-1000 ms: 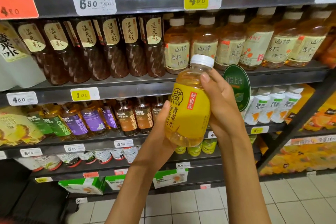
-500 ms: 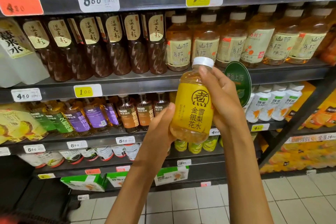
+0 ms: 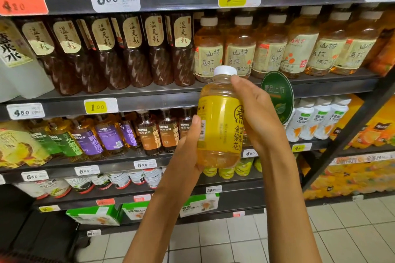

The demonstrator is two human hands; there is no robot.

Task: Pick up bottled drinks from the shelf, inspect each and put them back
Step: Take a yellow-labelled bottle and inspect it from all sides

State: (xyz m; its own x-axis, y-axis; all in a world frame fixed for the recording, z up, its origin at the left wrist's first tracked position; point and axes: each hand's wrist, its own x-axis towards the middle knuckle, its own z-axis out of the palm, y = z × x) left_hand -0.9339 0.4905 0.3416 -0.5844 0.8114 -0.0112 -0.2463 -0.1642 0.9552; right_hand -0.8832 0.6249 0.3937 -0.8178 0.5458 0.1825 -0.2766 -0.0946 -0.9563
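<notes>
Inspect step, by my read: yellow-label bottle point(image 3: 220, 121) is off the shelf point(image 3: 171, 97), held in front of the middle tiers, roughly level with the green round tag point(image 3: 277, 96).

Hands: left hand point(image 3: 188, 145) cups the lower body and base from the left, thumb up along the barcode edge of the label. Right hand point(image 3: 258, 115) wraps the right side, index finger reaching up to the shoulder just under the white cap point(image 3: 224, 70). Both hold the same bottle; nothing else in either hand.

Orientation: long axis near vertical, cap up, top tilted slightly left. Label seam/barcode strip faces left toward the camera; main printed characters are rotated to the right, partly under the right palm.

Doing it well:
- keep the base seated in the left palm, let the right hand do the twisting
- turn about the long axis, don't tip it, the liquid sloshes
- shift the right palm off the label so the print is readable
- check the cap seal before returning

Likely home slot: the row of matching yellow bottles point(image 3: 226, 172) on the lower tier, directly below. Can't confirm a gap there; the hands block that view.
</notes>
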